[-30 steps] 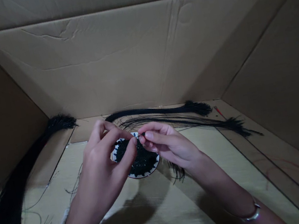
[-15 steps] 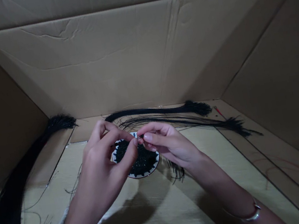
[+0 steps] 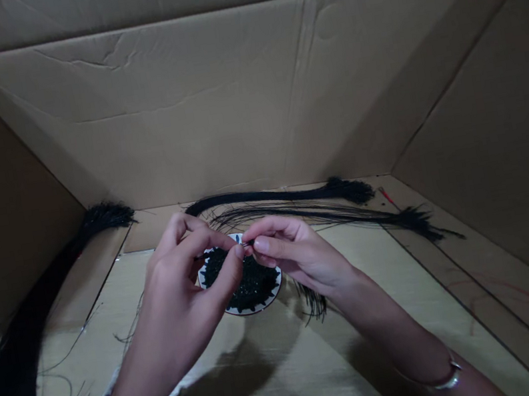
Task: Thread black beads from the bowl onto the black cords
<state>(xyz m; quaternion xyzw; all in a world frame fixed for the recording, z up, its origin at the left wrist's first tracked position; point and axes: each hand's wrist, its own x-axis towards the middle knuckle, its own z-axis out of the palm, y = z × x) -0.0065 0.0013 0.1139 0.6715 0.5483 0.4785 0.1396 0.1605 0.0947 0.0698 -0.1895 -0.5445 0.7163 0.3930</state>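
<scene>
My left hand (image 3: pixel 183 272) and my right hand (image 3: pixel 302 256) meet fingertip to fingertip over a small plate (image 3: pixel 265 305) with a white, dark-patterned rim. Thumb and forefinger of each are pinched on a thin black cord (image 3: pixel 250 243), of which only a short bit shows between them. Tiny black pieces (image 3: pixel 243 286) heap up in the plate. Below my right wrist, the loose ends of some black cords (image 3: pixel 315 303) stick out; whether my right hand touches them I cannot tell.
Two bundles of black cords, a rear bundle (image 3: pixel 269 195) and a front bundle (image 3: pixel 400 217), lie behind my hands. A thick black bundle (image 3: pixel 26 319) runs along the left. Cardboard walls (image 3: pixel 180 117) enclose the table (image 3: pixel 402 290). A small red-ended item (image 3: pixel 386 196) lies right.
Almost nothing differs. Both hands hold the same pinch over the plate; my left forearm has shifted very slightly left.
</scene>
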